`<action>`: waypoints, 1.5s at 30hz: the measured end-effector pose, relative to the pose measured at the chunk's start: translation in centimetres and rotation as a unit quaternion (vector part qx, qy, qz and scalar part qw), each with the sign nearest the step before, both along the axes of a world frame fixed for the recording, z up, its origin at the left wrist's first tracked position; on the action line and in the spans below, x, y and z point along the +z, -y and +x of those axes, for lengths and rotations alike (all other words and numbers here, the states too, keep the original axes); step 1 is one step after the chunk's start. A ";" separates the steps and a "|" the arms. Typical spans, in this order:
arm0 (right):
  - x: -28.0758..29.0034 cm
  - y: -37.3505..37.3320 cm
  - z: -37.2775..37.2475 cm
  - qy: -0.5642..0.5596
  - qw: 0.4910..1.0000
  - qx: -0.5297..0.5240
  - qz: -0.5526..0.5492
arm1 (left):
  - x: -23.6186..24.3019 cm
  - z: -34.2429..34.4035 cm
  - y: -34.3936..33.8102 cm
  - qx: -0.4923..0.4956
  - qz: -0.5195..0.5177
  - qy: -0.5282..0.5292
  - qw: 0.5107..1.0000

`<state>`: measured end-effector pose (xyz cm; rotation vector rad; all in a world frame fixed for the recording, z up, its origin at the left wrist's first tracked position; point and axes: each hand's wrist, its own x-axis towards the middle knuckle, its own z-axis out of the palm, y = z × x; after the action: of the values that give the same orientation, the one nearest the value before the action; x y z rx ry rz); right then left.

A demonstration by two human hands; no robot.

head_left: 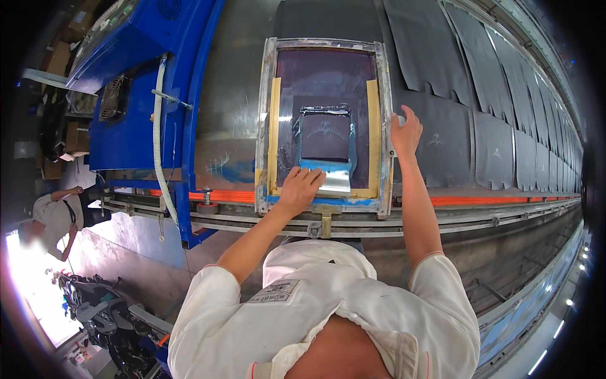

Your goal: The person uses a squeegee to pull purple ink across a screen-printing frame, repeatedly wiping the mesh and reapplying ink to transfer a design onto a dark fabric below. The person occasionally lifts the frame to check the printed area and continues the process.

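A screen-printing frame point(387, 95) lies flat in front of me, with a dark purple mesh and tan tape strips down both sides. Near its lower end my left hand point(301, 189) grips a squeegee, a wide shiny metal blade point(336, 182) with blue ink along its far edge. Dark wet ink point(325, 112) outlines a squarish area on the mesh, where a pale arched design shows. Beside the frame's right rail is my right hand point(407, 132), fingers curved and apart from the thumb. Something small and pale shows between them; whether they touch it I cannot tell.
Dark grey sheets point(442, 129), some with pale printed designs, lie in rows along the long table to the right. A blue machine point(142, 107) with a white hose point(158, 139) stands left. An orange-red strip point(486, 200) and metal rails run along the near edge. Another person point(57, 215) stands far left.
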<state>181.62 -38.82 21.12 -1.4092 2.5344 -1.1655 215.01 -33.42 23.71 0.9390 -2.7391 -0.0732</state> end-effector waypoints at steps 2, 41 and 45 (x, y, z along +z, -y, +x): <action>-1.0 0.7 -1.1 0.136 0.988 -0.033 0.066 | 1.5 0.1 0.4 -0.030 0.089 0.007 0.996; 10.4 -4.4 0.7 0.321 0.943 0.032 -0.079 | 2.3 8.6 2.2 0.396 0.348 -0.428 0.734; 12.4 -3.7 -0.9 0.275 0.947 0.039 -0.158 | 9.1 8.2 0.7 0.378 0.330 -0.441 0.744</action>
<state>180.77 -35.15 33.56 -1.0129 1.9540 -1.7166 223.19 -34.14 32.79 1.5717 -1.2967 -1.0682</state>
